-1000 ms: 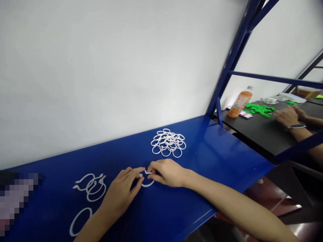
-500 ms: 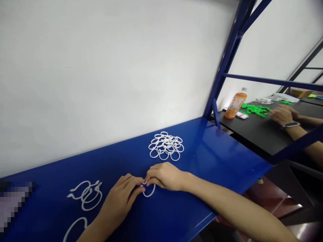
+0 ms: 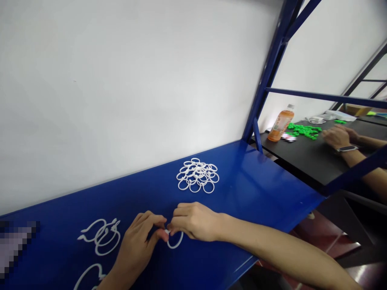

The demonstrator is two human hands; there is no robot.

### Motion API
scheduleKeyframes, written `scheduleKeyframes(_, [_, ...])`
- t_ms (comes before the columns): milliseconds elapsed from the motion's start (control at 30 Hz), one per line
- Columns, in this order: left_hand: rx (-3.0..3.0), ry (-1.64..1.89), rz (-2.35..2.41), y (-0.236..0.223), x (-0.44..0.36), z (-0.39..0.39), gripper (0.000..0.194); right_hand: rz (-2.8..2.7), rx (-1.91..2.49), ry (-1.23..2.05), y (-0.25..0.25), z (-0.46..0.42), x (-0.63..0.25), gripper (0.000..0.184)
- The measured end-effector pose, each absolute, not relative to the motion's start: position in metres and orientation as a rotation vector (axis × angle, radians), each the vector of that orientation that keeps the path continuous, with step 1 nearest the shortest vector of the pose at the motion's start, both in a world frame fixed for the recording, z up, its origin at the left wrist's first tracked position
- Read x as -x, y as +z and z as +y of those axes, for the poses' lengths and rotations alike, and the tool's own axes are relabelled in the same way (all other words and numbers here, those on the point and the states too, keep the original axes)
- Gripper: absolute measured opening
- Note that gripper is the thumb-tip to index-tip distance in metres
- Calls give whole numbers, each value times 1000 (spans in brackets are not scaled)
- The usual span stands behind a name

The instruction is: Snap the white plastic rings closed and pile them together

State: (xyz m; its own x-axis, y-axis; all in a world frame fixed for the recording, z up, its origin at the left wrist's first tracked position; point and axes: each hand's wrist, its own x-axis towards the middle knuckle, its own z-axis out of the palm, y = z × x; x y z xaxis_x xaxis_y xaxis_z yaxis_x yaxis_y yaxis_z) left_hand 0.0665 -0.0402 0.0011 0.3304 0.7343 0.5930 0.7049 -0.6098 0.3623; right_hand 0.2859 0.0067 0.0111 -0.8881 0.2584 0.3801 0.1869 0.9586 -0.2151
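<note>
On the blue shelf point(image 3: 248, 181), my left hand point(image 3: 137, 241) and my right hand point(image 3: 193, 221) meet over a single white plastic ring point(image 3: 177, 242). Both pinch it at its top, fingers curled, thumbs and forefingers close together. The ring's lower arc shows below my fingers. A pile of several white rings point(image 3: 198, 176) lies just beyond my right hand. To the left of my left hand lie a few linked open rings point(image 3: 101, 235), and one more ring point(image 3: 87, 276) sits at the bottom edge.
A blue rack post point(image 3: 266, 72) rises at the right end of the shelf. Beyond it, on a black table point(image 3: 305, 155), stand an orange bottle point(image 3: 280, 123) and green pieces point(image 3: 302, 130); another person's hands point(image 3: 337, 137) work there. A white wall backs the shelf.
My hands pressed closer together on the ring, and its open ends came together. The view shifted slightly, with the hands lower in the frame.
</note>
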Motion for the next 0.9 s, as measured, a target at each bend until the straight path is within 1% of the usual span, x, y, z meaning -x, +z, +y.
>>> scheduleKeyframes(167, [-2532,1139,1383,-2,-66,-37,31,-2693,345,168,7,10,-286,22])
scheduleKeyframes(333, [-2578,1132,1403,-4,-65,-33,21,-2621,565,149,14,16,-289,27])
scheduleKeyframes(467, [-2626,1145,1421,-3,-64,-31,11,-2515,603,262,19,17,-291,29])
scheduleKeyframes(600, [-2712,1175,1355,0,-66,-33,4,-2481,540,359,20,20,-293,23])
scheduleKeyframes(700, [-2754,1177,1383,2,-62,-32,8,-2428,559,325,21,34,-302,19])
scheduleKeyframes(800, [-2726,1138,1660,6,-46,-25,14,-2271,769,220,23,58,-325,14])
scheduleKeyframes(833, [-2682,1062,1804,8,-37,-22,20,-2198,885,178,23,68,-334,12])
scheduleKeyframes(900, [-2524,777,2108,12,-15,-15,31,-2082,1092,120,21,85,-353,11])
